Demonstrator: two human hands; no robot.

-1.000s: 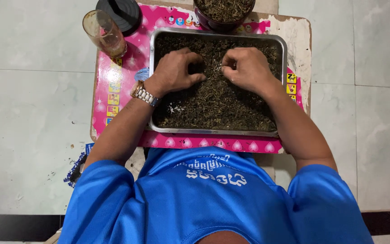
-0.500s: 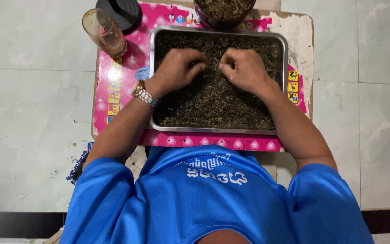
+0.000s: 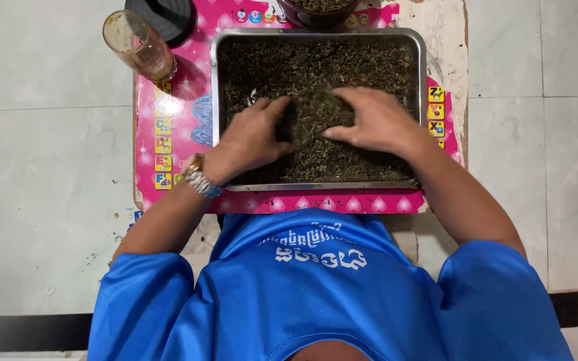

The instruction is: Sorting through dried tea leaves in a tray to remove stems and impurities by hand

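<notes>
Mostly unsorted: dark dried leaves (image 3: 316,67) lie spread across the metal tray (image 3: 421,80) on the pink mat (image 3: 168,127). Left hand (image 3: 249,137) and right hand (image 3: 376,120), fingers curled, press one clump (image 3: 316,110) between them mid-tray. Glass (image 3: 138,43) stands apart.

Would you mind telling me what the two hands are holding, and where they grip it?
Both hands, left hand and right hand, press a clump of dried leaves between them, one on each side, over the metal tray.

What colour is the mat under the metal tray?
Bright pink mat with hearts and small coloured picture squares, seen best in the head view around the metal tray.
</notes>
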